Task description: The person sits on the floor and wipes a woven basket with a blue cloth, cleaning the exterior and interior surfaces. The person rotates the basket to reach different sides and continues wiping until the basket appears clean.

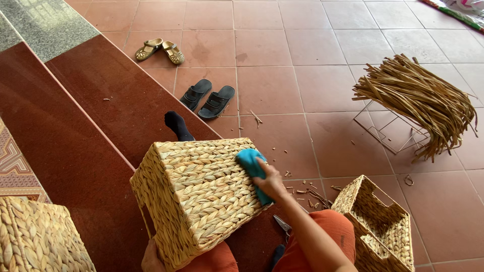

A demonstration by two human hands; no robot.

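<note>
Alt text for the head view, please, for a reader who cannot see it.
A person's right hand presses a blue cloth against a woven basket held on their lap, with the left hand under its lower edge. Another woven basket, scissors, a bundle of dried fibre and two pairs of sandals lie around on the tiled floor.

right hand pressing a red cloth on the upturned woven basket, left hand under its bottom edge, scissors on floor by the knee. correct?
Not quite: the cloth is blue, not red, as the head view shows. The right hand presses it on the upturned woven basket, left hand under its bottom edge, scissors on the floor.
</note>
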